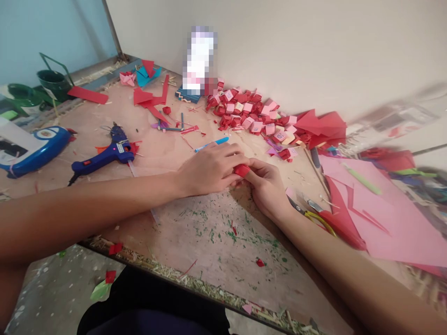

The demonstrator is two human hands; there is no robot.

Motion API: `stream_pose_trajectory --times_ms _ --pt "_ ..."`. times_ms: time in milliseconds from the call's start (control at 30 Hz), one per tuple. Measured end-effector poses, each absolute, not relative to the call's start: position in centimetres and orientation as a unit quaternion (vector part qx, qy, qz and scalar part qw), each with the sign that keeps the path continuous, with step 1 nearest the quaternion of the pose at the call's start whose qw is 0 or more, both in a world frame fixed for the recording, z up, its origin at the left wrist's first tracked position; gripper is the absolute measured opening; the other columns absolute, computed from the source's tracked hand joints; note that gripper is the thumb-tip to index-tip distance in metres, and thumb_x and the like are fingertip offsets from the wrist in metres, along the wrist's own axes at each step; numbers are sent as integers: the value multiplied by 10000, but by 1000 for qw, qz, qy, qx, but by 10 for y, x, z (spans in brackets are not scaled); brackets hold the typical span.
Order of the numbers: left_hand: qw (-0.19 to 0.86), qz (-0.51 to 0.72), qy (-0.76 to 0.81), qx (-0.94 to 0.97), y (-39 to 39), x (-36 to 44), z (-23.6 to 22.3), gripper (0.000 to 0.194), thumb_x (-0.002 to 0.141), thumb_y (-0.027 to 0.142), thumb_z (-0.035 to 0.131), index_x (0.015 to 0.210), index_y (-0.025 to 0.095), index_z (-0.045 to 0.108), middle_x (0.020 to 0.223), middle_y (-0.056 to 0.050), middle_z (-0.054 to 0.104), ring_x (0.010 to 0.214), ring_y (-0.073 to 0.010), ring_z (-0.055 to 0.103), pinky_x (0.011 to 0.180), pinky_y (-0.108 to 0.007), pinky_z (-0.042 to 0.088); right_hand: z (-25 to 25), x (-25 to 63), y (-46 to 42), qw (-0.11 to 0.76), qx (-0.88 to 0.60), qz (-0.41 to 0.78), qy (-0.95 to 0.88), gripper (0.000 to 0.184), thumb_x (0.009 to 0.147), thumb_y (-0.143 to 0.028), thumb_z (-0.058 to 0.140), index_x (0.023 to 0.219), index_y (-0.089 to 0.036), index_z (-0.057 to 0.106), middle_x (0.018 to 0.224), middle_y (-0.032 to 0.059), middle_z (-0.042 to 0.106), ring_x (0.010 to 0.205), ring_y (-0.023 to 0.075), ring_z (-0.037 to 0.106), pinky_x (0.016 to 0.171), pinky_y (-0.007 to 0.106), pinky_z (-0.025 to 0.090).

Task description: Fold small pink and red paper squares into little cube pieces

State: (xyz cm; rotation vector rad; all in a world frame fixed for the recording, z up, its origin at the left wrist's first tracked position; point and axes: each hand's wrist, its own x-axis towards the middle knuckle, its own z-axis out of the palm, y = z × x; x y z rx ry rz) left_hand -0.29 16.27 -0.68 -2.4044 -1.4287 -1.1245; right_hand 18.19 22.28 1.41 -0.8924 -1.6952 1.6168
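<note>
Over the middle of the table, my left hand (pixel 209 168) and my right hand (pixel 268 186) meet around a small piece of red paper (pixel 241 170). The fingers of both hands are closed on it, and my right thumb presses its near side. Most of the paper is hidden, so its full shape does not show. Just beyond my left hand lies a light blue pen (pixel 212 144). Scissors with yellow handles (pixel 319 222) rest beside my right wrist, partly behind the forearm.
A blue glue gun (pixel 104 158) and a blue-and-white device (pixel 38 149) lie left. Small red and pink paper boxes (pixel 247 111) are heaped along the wall beside a blurred upright screen (pixel 199 60). Pink paper sheets (pixel 394 204) and a utility knife (pixel 342 228) lie right.
</note>
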Motion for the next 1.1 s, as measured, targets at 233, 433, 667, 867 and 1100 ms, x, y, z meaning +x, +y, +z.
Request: stream_pose_trajectory --times_ms 233,433,667,867,1100 --pt "85 -394 -519 -754 163 -2 -6 100 1043 216 682 1141 208 698 1092 -51 795 997 -227 737 897 -373 448 13 181 224 358 -353 626 -595 158 782 -264 887 927 -225 837 812 15 790 611 157 698 549 275 534" --pt "65 -410 -547 -727 164 -2 -7 58 1031 192 666 1081 221 669 1077 -13 822 883 -191 743 892 -368 420 14 182 222 388 -341 624 -586 50 813 -274 854 832 -236 827 624 -24 678 465 112 526 447 265 371" --pt "94 -400 -528 -743 164 -2 -7 78 1032 205 675 1107 220 693 1082 -26 787 991 -219 748 877 -365 440 13 186 225 329 -330 636 -615 162 807 -343 934 910 -225 890 585 -21 647 476 98 459 448 258 283" --pt "111 -383 -525 -752 161 -2 -7 140 1060 194 643 1151 246 736 1115 -16 787 1039 -209 748 871 -359 451 20 184 224 313 -337 647 -608 168 763 -325 957 845 -203 875 561 -18 618 472 80 423 464 255 248" --pt "138 -384 -521 -750 163 -3 -9 178 1059 189 657 1186 258 760 1155 -26 784 1048 -204 752 876 -357 456 27 184 224 291 -351 652 -606 164 780 -329 934 840 -190 870 533 -24 561 465 70 342 434 255 147"
